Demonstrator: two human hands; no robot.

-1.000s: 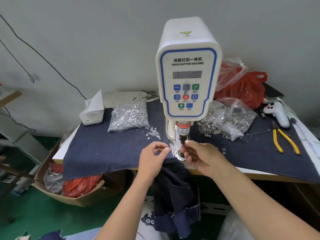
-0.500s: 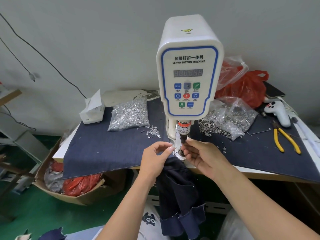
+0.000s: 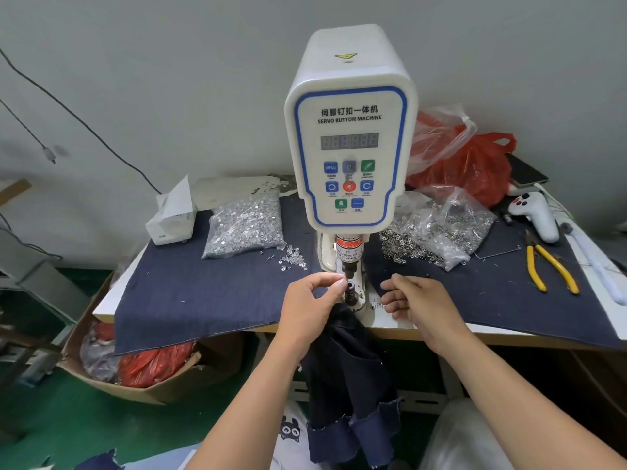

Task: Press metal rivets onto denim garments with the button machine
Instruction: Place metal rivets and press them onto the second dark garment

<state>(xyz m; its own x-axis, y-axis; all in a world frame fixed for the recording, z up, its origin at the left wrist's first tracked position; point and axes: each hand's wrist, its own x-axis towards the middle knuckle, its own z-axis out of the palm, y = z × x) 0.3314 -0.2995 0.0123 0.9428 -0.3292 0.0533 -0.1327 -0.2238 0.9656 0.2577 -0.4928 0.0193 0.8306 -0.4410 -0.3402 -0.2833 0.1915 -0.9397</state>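
The machine (image 3: 350, 130) at frame centre reads "伺服钉扣一体机 SERVO BUTTON MACHINE"; its blue button (image 3: 330, 167) says "MENU" (smaller captions unreadable).

A white servo button machine (image 3: 350, 130) stands upright; a dark denim garment (image 3: 349, 374) hangs below its lower die (image 3: 350, 289).

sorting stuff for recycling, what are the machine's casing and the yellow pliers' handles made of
White servo button machine casing: likely moulded plastic, a smooth semi-gloss shell with rounded corners. Yellow-handled pliers: handles look plastic- or rubber-coated, uniformly bright yellow and slightly shiny; the dark jaw end looks like metal.
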